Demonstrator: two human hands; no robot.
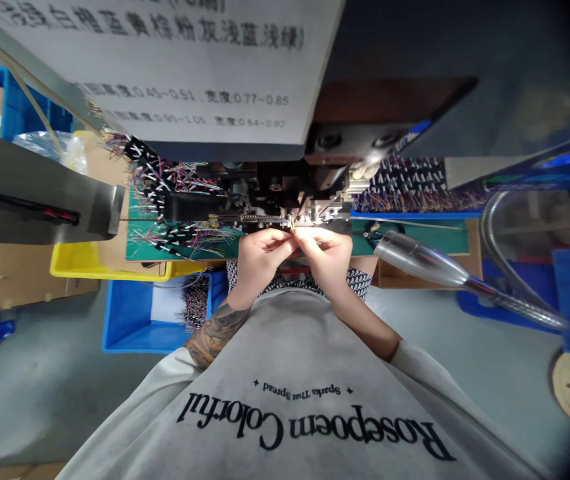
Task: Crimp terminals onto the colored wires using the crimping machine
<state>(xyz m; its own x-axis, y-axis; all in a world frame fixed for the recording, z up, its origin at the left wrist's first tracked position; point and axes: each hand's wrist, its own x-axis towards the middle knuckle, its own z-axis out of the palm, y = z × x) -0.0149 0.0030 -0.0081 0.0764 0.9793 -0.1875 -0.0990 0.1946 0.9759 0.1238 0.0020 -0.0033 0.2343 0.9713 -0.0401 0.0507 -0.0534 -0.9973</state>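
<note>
My left hand (263, 259) and my right hand (325, 259) meet at the front of a dark bench machine (275, 183), fingertips pinched together. A thin yellow-orange wire (293, 227) shows at the fingertips, right against the machine's brightly lit working point (309, 215). The wire's other end is hidden by my fingers. A strip of small metal terminals (259, 218) runs in from the left to this point. On the green mat (139, 248) to my left lie bundles of multicoloured wires (179, 237) with black sleeves and white tips.
More wire bundles (405, 183) lie in rows at the right behind the machine. A flexible metal lamp (415, 259) reaches in from the right. A yellow bin (109, 267) and a blue bin (135, 333) stand at lower left. A printed sheet (189, 73) hangs on the machine's front.
</note>
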